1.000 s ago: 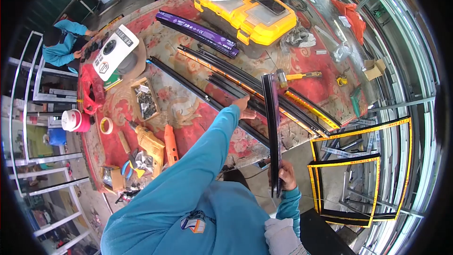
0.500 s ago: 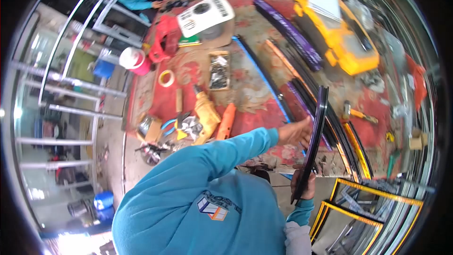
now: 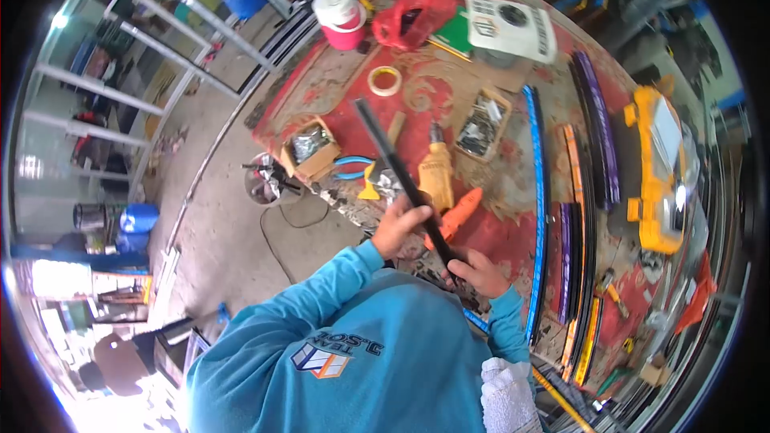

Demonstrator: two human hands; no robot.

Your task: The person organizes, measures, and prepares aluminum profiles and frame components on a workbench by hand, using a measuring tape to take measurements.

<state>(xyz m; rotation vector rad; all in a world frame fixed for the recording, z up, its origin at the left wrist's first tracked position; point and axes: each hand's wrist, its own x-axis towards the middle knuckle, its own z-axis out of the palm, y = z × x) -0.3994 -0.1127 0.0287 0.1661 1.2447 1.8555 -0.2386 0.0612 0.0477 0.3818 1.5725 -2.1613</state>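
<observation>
The left hand (image 3: 401, 227) has its grip round the bar (image 3: 391, 154); the right hand (image 3: 479, 273) pinches the bar's lower end, near the tabletop's (image 3: 341, 96) near edge. Handling it well likely means steady holds, swinging clear of the drill (image 3: 436, 175).

You are wearing a teal sweatshirt (image 3: 401, 361) whose chest is showing "TEAM" in dark capitals, with what looks like "J.SO" running alongside, its ending being too unclear to read, next to a shield-like emblem (image 3: 321, 363). Ahead of you, a white panel (image 3: 525, 32) is carrying dark characters too small to make out. The drill (image 3: 435, 176), purple strip (image 3: 597, 124) and blue strip (image 3: 538, 192) are bearing illegible print.
</observation>
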